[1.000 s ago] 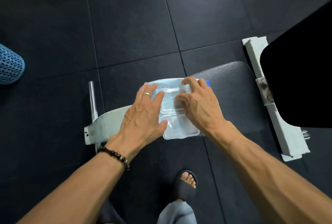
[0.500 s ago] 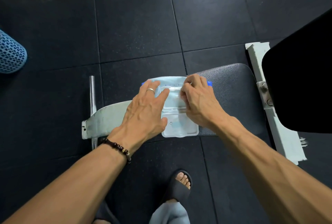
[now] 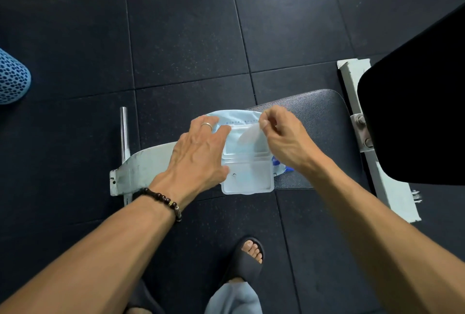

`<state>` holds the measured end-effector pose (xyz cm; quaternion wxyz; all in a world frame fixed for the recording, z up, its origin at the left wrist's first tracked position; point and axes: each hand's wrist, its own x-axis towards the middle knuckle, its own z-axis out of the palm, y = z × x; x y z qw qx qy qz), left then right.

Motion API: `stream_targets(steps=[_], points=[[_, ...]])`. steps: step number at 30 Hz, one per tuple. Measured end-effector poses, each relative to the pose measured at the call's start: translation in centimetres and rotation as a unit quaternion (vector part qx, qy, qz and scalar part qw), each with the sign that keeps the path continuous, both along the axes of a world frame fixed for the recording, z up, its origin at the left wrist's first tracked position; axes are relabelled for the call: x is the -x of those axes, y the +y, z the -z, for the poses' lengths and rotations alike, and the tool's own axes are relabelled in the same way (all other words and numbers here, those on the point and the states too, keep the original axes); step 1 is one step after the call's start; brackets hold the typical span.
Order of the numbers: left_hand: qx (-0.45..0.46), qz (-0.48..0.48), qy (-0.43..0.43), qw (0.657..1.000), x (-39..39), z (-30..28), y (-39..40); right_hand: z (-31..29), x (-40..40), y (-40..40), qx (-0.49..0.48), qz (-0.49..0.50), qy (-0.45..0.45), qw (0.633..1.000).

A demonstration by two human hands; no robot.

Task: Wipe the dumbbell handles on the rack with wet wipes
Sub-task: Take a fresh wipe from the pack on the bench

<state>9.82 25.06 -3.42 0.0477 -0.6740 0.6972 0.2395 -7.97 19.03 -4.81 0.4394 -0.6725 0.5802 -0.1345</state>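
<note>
Pulling a wipe from the pack

The soft, pale-blue wet wipes pack [image 3: 247, 162] lies on the padded black table [image 3: 319, 122], plastic lid flipped open. My left hand [image 3: 198, 155] presses it flat, fingers straight; my right hand [image 3: 283, 135] pinches a thin white wipe [image 3: 249, 135].

Soft overhead light left the dark floor [image 3: 176, 37] dim with a pale sheen at top, edges bowed, focus mostly sharp.

1 wipes pack [image 3: 247, 162], 2 hands: left hand [image 3: 198, 157], right hand [image 3: 284, 137]; 1 bench [image 3: 324, 122].
</note>
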Motion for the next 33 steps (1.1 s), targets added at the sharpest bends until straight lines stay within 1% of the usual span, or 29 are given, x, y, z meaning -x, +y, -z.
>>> stream_targets(steps=[1,2,3,5,6,7,9,12,13,15,16,17,18,19,21,22,24,27,28,29,31,33], points=[[0.0,0.0,-0.002,1.0,0.1,0.0,0.0,-0.2,0.0,0.0,-0.016,-0.011,-0.008,1.0],[-0.001,0.0,-0.002,1.0,0.2,0.0,0.0,-0.1,0.1,0.1,-0.019,-0.032,0.003,0.999],[-0.005,0.0,0.001,1.0,0.3,0.0,0.0,-0.2,0.1,0.2,-0.005,-0.067,0.032,0.997],[-0.016,-0.003,0.01,1.0,0.3,0.1,0.0,-0.1,0.0,0.4,0.087,-0.123,0.092,0.984],[-0.021,-0.002,0.012,1.0,0.3,0.2,0.0,-0.2,-0.2,0.4,0.126,-0.133,0.105,0.977],[-0.022,0.001,0.011,1.0,0.4,0.2,0.0,-0.3,-0.4,0.4,0.139,-0.135,0.103,0.976],[-0.02,0.0,0.004,1.0,0.6,0.2,0.1,-0.9,-0.7,0.5,0.116,-0.124,0.056,0.984],[-0.019,-0.004,-0.009,1.0,0.9,0.0,-0.1,-3.0,-1.1,-0.3,0.036,-0.034,-0.064,0.997],[-0.024,-0.009,-0.008,1.0,1.0,0.0,-0.3,-3.7,-1.1,-0.9,0.019,-0.006,-0.077,0.997],[-0.041,-0.027,0.011,0.999,0.9,0.0,-0.3,-4.6,-0.8,-2.2,-0.001,0.002,-0.055,0.999],[-0.042,-0.048,0.04,0.997,0.9,-0.2,-0.4,-4.9,-0.6,-2.6,-0.019,-0.007,-0.043,0.999],[-0.036,-0.079,0.087,0.992,0.9,-0.7,-0.4,-5.0,-0.5,-2.7,-0.048,-0.012,-0.044,0.998],[-0.025,-0.12,0.15,0.981,1.0,-1.5,-0.5,-5.1,-0.3,-2.6,-0.081,-0.013,-0.061,0.995],[-0.011,-0.166,0.22,0.961,1.1,-2.4,-0.5,-5.3,-0.2,-2.4,-0.118,-0.002,-0.091,0.989],[-0.006,-0.259,0.347,0.901,1.4,-4.4,-0.8,-6.1,-0.3,-1.6,-0.196,0.027,-0.172,0.965],[-0.004,-0.296,0.388,0.873,1.3,-5.1,-0.8,-6.5,-0.5,-1.2,-0.224,0.031,-0.206,0.952],[0.012,-0.356,0.418,0.836,0.9,-6.1,-0.6,-7.4,-1.3,-0.5,-0.239,0.043,-0.236,0.941],[0.011,-0.452,0.444,0.774,-0.7,-7.5,0.3,-8.5,-3.4,0.4,-0.187,0.112,-0.232,0.948],[0.006,-0.47,0.455,0.756,-1.5,-8.2,0.8,-8.9,-4.3,0.6,-0.191,0.121,-0.24,0.944],[-0.003,-0.475,0.469,0.744,-2.4,-8.9,1.4,-9.2,-5.3,1.0,-0.22,0.123,-0.262,0.932],[-0.043,-0.46,0.505,0.729,-4.6,-10.4,2.4,-9.9,-7.6,1.7,-0.327,0.118,-0.291,0.891],[-0.097,-0.446,0.543,0.705,-7.3,-12.0,3.8,-10.6,-10.4,2.4,-0.424,0.1,-0.274,0.857]])
